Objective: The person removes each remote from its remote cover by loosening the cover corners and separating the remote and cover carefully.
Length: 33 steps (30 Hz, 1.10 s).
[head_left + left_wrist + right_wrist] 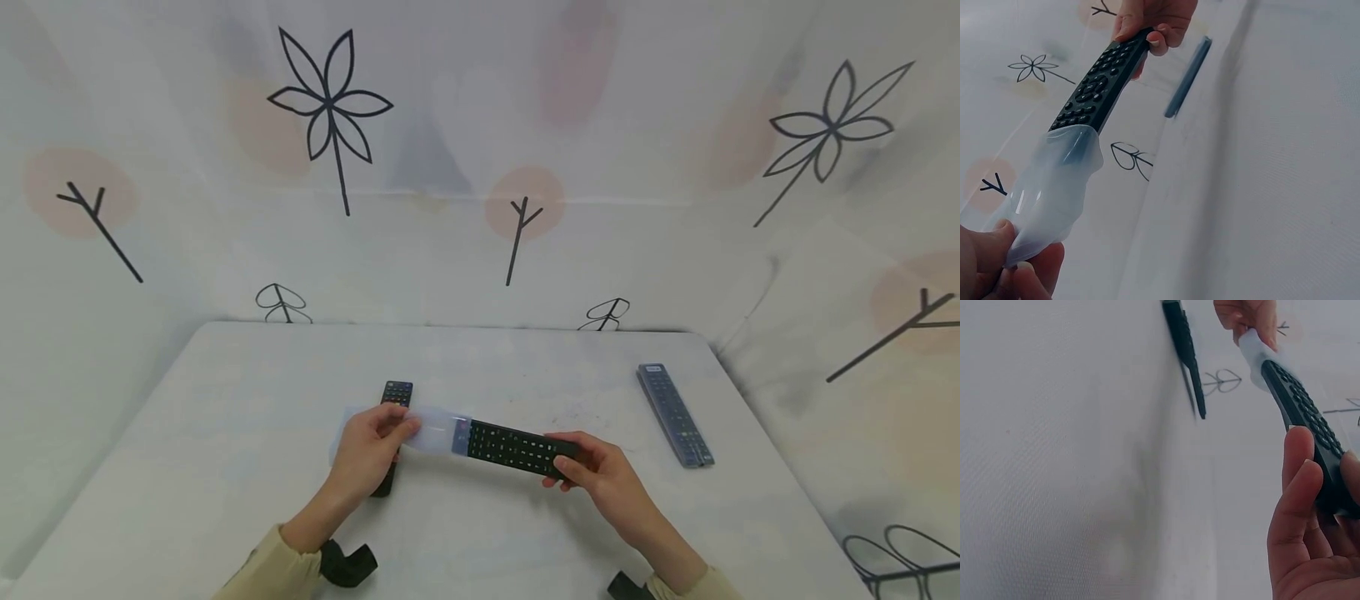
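Above the table, my right hand (600, 471) grips the lower end of a black remote control (517, 446), its buttons facing up. A translucent plastic sleeve (435, 431) covers the remote's other end. My left hand (371, 446) pinches the far end of that sleeve between thumb and fingers. In the left wrist view the sleeve (1054, 187) hangs loose and wrinkled between the fingers and the remote (1094, 87). From the right wrist, the right hand's fingers (1300, 487) curl round the remote's underside. Behind the left hand, a second black remote (397, 392) lies on the table, partly hidden.
On the right of the white table (247, 375) lies another remote in a bluish clear cover (675, 415). Dark straps (348, 565) hang at both wrists. A pale curtain with drawn plants (450, 167) stands behind the table.
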Motion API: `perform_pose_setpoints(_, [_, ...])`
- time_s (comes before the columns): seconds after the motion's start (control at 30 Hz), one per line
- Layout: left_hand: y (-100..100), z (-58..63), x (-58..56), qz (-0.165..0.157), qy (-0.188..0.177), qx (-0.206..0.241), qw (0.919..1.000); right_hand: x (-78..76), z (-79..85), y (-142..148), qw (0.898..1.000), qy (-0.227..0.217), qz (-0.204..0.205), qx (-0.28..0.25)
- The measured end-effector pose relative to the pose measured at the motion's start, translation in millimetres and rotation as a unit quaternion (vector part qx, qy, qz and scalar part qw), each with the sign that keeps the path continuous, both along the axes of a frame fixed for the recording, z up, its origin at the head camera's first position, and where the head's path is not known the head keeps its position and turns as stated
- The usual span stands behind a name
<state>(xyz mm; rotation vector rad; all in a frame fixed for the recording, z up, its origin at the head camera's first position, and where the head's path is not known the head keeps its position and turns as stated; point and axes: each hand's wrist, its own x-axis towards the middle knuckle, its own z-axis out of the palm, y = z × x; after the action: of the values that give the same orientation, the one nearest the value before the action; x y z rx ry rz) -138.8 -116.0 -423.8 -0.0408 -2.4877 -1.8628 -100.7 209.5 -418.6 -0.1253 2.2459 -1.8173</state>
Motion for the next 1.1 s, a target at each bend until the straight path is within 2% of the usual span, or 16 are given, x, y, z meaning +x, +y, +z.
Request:
perform_pose_setpoints(0.23, [-5, -2.1, -0.6, -0.007, 0.01, 0.0, 0.9999, 0.6, 0.0, 2, 1.0, 0.003, -0.004, 0.008])
perform_pose_setpoints(0.4, [-15, -5.9, -5.0, -0.006, 0.005, -0.026, 0.9996, -0.8, -0.1, 8, 1.0, 0.002, -0.019, 0.016])
perform_pose_setpoints(0.47, [-19, -7.1, -7.3, -0.019, 0.001, -0.038, 0.9991, -1.4, -0.4, 11, 0.999, 0.001, -0.027, 0.017])
perform_pose_setpoints(0.6, [-26, -10.1, -11.5, -0.065, -0.005, -0.056, 0.9963, -2.5, -2.1, 15, 0.999, -0.004, -0.033, 0.019])
perform_pose_setpoints(0.7, [-27, -11.5, -13.7, -0.091, 0.002, -0.07, 0.9934, -3.3, -3.9, 17, 0.999, -0.007, -0.036, 0.019])
perform_pose_setpoints(1.1, [-25, -10.8, -20.8, -0.102, 0.053, -0.136, 0.9841, -3.5, -5.9, 16, 0.998, -0.018, -0.059, 0.023])
